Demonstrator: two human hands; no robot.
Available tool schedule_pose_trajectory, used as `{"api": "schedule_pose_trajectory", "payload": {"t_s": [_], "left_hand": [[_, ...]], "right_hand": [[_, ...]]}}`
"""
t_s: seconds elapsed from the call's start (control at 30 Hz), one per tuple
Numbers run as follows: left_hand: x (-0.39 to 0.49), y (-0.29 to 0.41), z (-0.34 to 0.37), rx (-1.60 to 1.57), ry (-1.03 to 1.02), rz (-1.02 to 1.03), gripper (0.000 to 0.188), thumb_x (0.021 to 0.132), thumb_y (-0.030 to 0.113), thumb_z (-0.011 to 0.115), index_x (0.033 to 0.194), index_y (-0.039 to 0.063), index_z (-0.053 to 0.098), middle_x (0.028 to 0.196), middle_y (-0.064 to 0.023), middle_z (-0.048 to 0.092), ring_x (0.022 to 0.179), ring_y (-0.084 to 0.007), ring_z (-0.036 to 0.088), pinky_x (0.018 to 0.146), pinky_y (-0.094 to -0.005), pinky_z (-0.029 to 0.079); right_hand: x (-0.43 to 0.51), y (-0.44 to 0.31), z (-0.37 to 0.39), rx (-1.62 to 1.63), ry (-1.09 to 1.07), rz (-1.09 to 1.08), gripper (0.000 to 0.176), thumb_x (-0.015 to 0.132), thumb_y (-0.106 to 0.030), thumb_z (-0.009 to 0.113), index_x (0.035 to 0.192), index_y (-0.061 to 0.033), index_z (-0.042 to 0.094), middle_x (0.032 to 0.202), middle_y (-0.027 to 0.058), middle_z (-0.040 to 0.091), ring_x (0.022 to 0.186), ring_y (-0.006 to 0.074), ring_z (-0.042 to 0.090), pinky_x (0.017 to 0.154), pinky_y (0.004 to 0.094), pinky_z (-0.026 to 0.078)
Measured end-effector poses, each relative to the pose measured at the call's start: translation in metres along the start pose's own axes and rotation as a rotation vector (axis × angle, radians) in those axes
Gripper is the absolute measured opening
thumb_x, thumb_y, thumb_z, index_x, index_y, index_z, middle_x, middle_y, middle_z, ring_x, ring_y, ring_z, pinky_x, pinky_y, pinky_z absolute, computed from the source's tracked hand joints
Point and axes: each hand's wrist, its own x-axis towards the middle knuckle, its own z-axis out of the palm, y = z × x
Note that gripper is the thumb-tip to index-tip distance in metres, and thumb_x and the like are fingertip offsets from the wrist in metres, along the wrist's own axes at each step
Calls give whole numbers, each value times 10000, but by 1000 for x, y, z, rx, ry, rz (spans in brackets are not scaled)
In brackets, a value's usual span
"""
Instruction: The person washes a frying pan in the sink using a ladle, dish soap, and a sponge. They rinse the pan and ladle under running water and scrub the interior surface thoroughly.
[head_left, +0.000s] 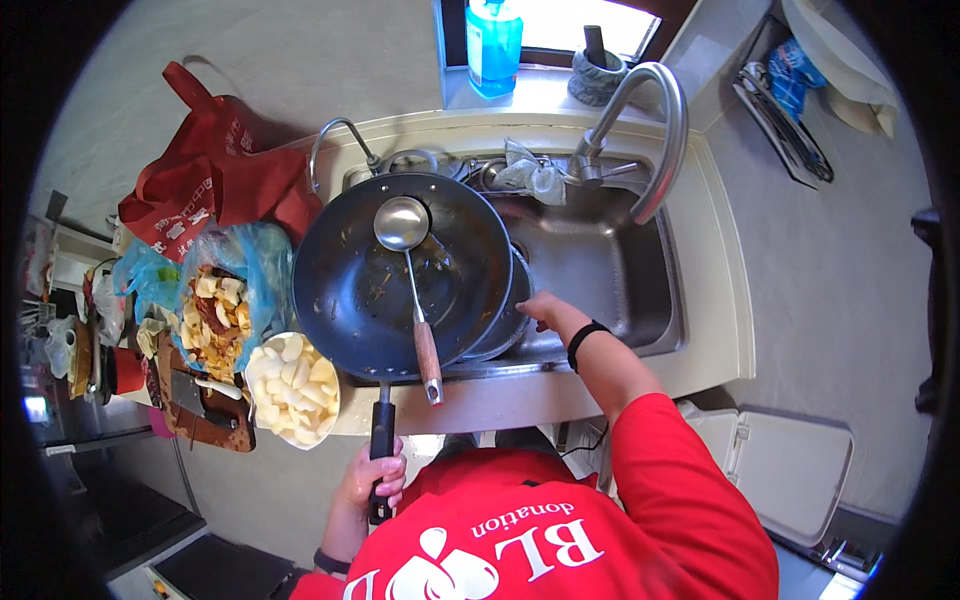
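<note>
My left hand (375, 474) is wrapped around the black handle of a dark wok (352, 300), which tilts over the left part of the steel sink (607, 247). Inside the wok rests a metal ladle (403, 225), its wooden handle crossing the near rim. Oily food scraps cling to the wok's inner surface. A second dark pan (504, 334) sits lower in the sink, partly hidden under the wok. My right hand (549, 311) is at that pan's right edge, fingers bent; whether it grips the rim cannot be made out.
Left of the sink stand a bowl of peeled white pieces (296, 390), a plastic bag of peelings (214, 315), a cleaver (187, 394) on a wooden board (225, 433) and a red bag (225, 172). A tall faucet (671, 112) arches over the sink. Behind it stands a stone mortar (596, 82).
</note>
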Motion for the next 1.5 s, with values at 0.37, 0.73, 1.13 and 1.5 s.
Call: {"api": "schedule_pose_trajectory", "payload": {"t_s": [0.37,0.73,1.13,1.5], "left_hand": [[12,-20,37,-118,133,30,278,811,99,664,912,69,406,576,-7,382,378,-83,386,362,-306,436],[24,-29,50,-49,95,0,269,823,108,647,921,88,397,609,13,398,424,-62,396,402,-261,419],[39,-43,20,4,-85,-119,219,850,113,626,924,87,421,630,28,404,446,-55,420,406,-257,438],[97,-56,-14,81,-190,-102,186,861,91,608,911,108,430,634,27,417,450,-63,437,380,-262,435]], "right_hand": [[60,21,0,464,-206,101,275,852,-278,645,982,-40,599,747,65,577,629,198,593,609,383,560],[-24,52,-116,266,101,-41,196,792,-131,609,920,16,624,784,104,629,620,247,631,515,381,546],[-184,129,-212,362,461,18,93,766,-76,576,808,0,609,629,75,586,477,177,571,380,321,469],[-266,97,-223,192,723,-118,178,724,-84,546,779,84,568,604,138,564,416,235,552,348,367,484]]}}
